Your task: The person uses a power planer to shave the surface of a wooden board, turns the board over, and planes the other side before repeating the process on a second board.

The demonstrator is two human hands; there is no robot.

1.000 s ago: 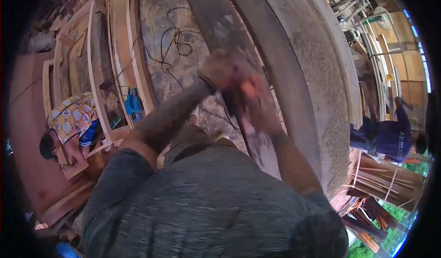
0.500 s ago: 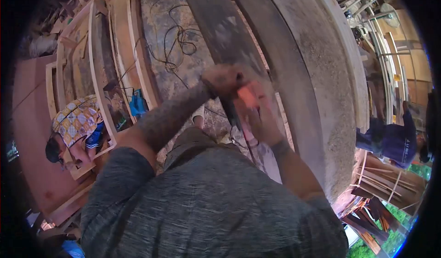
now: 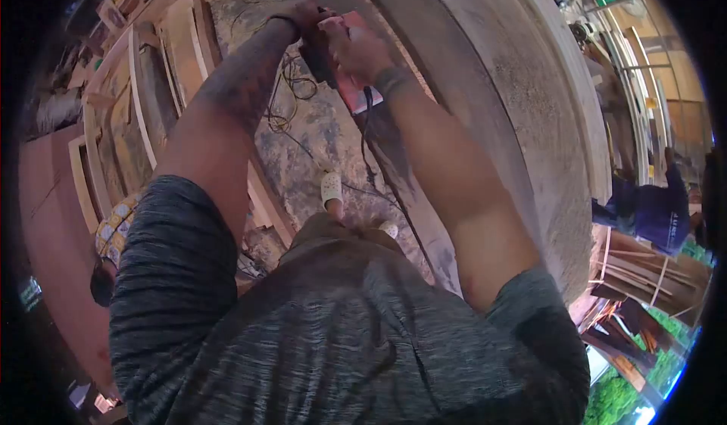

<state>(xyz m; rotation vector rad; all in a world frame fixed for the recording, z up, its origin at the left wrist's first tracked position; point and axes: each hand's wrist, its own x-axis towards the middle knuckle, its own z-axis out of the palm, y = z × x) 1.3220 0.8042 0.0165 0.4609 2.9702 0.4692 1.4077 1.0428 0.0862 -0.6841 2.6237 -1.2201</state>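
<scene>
Both my arms stretch forward over a long dark plank (image 3: 394,149). A red power tool (image 3: 353,92) with a black part on its left side rests on the plank. My left hand (image 3: 301,15) is closed round the tool's front end. Behind it, my right hand (image 3: 362,52) wraps the top of the tool, its fingers curled. A black cord (image 3: 367,141) hangs from the tool's rear end and runs back along the plank. The tool's underside is hidden.
More wide planks (image 3: 462,69) lie to the right. A coiled cable (image 3: 291,88) is on the ground at the left, near wooden frames (image 3: 144,99). One person (image 3: 115,236) is at the far left, another in dark blue (image 3: 655,217) at the right.
Both my hands and the red tool have moved forward along the plank, away from my body. The person at the left is now mostly hidden by my left sleeve.
</scene>
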